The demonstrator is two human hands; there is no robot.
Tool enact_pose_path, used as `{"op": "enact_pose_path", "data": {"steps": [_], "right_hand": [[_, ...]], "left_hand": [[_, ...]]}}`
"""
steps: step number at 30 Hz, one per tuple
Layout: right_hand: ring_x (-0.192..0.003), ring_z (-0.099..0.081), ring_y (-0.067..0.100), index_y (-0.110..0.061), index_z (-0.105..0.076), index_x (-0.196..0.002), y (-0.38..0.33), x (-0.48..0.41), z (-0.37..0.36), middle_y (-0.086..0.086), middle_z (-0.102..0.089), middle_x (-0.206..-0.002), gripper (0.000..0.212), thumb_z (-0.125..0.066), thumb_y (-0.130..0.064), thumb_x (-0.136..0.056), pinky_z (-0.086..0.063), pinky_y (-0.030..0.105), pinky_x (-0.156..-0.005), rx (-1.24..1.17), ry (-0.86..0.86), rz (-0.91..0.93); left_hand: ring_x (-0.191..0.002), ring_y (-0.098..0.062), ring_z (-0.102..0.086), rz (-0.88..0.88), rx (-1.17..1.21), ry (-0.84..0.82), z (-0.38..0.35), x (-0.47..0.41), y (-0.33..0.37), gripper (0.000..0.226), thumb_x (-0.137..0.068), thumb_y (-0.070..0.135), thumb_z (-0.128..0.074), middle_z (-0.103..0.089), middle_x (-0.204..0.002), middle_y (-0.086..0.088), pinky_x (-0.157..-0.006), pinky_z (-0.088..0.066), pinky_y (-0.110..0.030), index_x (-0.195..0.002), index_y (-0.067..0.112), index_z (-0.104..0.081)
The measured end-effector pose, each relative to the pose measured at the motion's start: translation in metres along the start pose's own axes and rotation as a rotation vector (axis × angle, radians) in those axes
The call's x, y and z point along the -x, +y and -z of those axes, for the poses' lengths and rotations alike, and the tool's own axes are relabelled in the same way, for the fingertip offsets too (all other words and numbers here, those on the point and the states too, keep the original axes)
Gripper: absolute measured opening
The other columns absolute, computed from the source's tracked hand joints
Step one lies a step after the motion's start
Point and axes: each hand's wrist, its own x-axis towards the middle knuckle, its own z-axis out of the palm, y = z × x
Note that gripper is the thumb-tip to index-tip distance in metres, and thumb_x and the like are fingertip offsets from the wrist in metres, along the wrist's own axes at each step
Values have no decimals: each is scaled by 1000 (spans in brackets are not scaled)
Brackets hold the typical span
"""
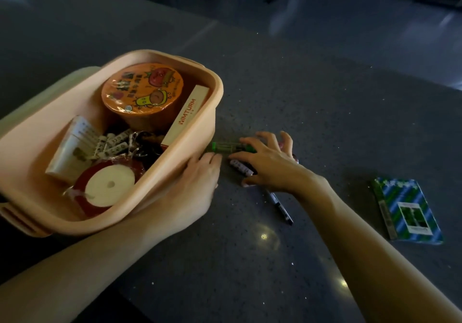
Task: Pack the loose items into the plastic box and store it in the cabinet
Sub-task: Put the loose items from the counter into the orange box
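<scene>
Left hand (197,185) flat against plastic box (210,122) wall, bracing it. Right hand (265,162) just beside box, fingers spread, gathering green lighter (225,147) and batteries (241,169); grip unclear.

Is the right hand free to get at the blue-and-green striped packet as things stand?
Probably yes: the packet lies alone on the counter, nothing over it, but the right hand is spread over batteries and a green lighter.

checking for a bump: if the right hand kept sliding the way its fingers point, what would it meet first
Most likely the green lighter, lying right at the right hand fingertips. Just beyond it is the side wall of the plastic box. Depth is hard to judge, so the fingers may already be touching the lighter.
</scene>
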Motion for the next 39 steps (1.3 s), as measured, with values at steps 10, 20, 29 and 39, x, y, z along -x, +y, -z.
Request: {"op": "enact_pose_path", "data": {"steps": [10, 20, 29, 39], "right_hand": [[-133, -8, 20, -35, -51, -121, -8, 21, 27, -4, -33, -141, 63, -66, -62, -66, 9, 57, -105, -107, 52, -109], [-132, -15, 18, -38, -50, -117, -64, 27, 131, -6, -36, -140, 73, -52, -70, -51, -4, 45, -107, -149, 152, -175], [-129, -19, 17, -35, -52, -116, -161, -35, 119, -8, -37, -137, 72, -57, -68, -52, -18, 37, -100, -250, 236, -242], [-131, -16, 22, -28, -55, -110, -210, -70, 73, -1, -40, -129, 64, -53, -72, -63, 6, 55, -105, -57, 196, -365]], "left_hand": [[-100, -20, -58, -10, 324, 205, 28, 21, 1, 68, -74, 26, -72, -60, -112, -6, -84, -46, -31, -128, 19, -32], [-93, 7, -52, -250, 797, 335, 126, 43, -60, 64, -63, 17, -81, -55, -109, 16, -80, -39, -2, -116, 22, -46], [-107, 2, -53, -325, 952, 135, 114, 38, -202, 64, -61, 32, -80, -57, -112, 16, -94, -46, -30, -115, 34, -45], [-98, 18, -48, -514, 787, -101, 78, 19, -244, 63, -72, 19, -75, -47, -100, 32, -74, -40, -1, -120, 39, -39]]}}
